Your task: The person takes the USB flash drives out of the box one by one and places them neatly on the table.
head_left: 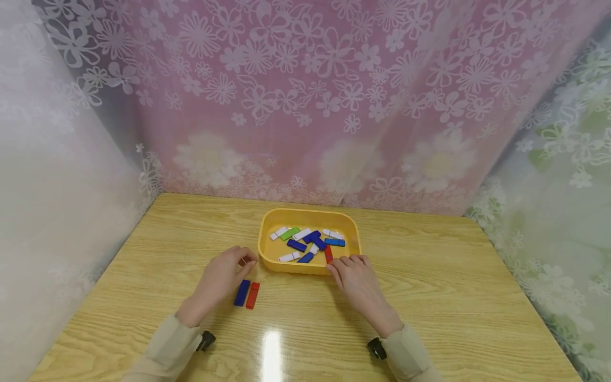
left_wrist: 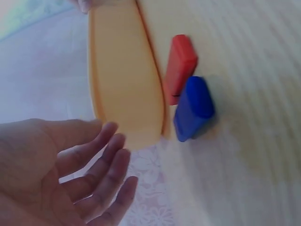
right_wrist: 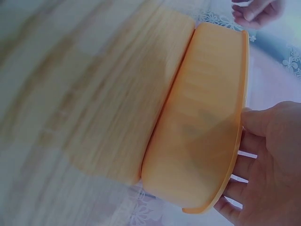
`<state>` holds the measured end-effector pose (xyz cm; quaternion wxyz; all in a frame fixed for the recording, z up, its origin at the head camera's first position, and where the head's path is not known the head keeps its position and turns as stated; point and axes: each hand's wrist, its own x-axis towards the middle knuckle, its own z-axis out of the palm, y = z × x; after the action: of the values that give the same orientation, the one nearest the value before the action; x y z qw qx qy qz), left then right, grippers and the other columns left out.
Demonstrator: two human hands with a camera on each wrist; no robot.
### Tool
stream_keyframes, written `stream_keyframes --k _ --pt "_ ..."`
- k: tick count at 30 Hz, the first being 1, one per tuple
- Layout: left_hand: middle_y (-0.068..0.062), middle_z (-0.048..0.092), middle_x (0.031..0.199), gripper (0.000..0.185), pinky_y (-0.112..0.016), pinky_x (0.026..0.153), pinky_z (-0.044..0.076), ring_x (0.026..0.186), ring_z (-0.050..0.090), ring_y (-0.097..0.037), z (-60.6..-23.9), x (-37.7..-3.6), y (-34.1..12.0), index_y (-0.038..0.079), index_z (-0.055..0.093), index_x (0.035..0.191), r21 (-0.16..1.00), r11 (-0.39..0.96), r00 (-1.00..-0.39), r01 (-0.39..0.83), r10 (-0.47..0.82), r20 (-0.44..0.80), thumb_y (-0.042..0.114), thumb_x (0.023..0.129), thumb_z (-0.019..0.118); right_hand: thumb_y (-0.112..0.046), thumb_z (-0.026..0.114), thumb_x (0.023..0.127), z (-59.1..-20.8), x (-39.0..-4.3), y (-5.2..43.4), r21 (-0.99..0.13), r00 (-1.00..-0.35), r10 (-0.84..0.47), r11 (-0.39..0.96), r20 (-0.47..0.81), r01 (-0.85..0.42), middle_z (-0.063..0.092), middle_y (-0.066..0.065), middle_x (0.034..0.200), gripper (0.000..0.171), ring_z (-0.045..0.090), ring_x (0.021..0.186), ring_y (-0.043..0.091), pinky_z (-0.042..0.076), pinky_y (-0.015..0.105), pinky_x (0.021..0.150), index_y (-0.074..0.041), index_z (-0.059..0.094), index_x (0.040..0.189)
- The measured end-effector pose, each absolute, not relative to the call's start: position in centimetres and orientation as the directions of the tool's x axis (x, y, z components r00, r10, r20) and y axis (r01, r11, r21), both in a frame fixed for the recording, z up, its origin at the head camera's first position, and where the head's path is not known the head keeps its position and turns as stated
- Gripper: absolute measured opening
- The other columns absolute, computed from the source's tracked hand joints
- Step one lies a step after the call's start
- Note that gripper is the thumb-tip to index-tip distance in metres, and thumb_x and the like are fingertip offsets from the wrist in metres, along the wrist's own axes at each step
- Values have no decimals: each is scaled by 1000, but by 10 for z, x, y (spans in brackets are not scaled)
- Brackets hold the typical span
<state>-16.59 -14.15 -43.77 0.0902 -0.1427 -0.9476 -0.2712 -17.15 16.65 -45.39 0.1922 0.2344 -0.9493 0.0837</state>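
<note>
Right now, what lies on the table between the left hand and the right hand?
In the head view, a blue piece and a red piece lie side by side between the left hand and right hand, before the yellow tray.

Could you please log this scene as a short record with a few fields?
Surface: wooden table
Container: yellow tray holding white, blue, green and red blocks
Outside tray: blue block and red block, side by side
Left hand: open, beside the two blocks, holding nothing
Right hand: fingers over the tray's near rim, by a red block inside
</note>
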Motion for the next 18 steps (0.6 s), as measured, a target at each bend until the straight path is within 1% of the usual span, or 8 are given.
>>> stream_keyframes --k 5,9,14,18 --pt "-2 70 94 5 -35 70 56 82 67 -18 -427 -175 -132 11 73 100 498 799 -928 337 193 318 15 96 71 -28 63 101 -454 -172 167 -63 -820 -412 879 396 -472 69 1 81 21 63 83 27 47 51 95 -13 72 89" --pt "-2 69 93 6 -35 71 57 83 68 -19 -416 -185 -119 11 72 100 472 793 -905 385 225 360 14 95 72 -28 63 101 -454 -172 167 -63 -825 -409 882 389 -467 68 1 81 21 63 83 27 47 51 95 -13 72 89" --pt "-3 69 95 8 -36 74 57 86 68 -21 -406 -202 -100 10 71 101 465 777 -896 424 287 338 14 94 74 -28 64 101 -454 -171 167 -60 -822 -412 881 394 -470 68 0 80 20 63 82 26 48 50 94 -14 72 89" --pt "-5 70 98 11 -37 78 56 90 68 -23 -403 -213 -86 9 71 103 478 769 -904 424 327 276 12 93 75 -28 64 101 -453 -171 166 -55 -821 -414 881 393 -470 68 0 80 20 63 82 26 48 50 94 -13 73 90"
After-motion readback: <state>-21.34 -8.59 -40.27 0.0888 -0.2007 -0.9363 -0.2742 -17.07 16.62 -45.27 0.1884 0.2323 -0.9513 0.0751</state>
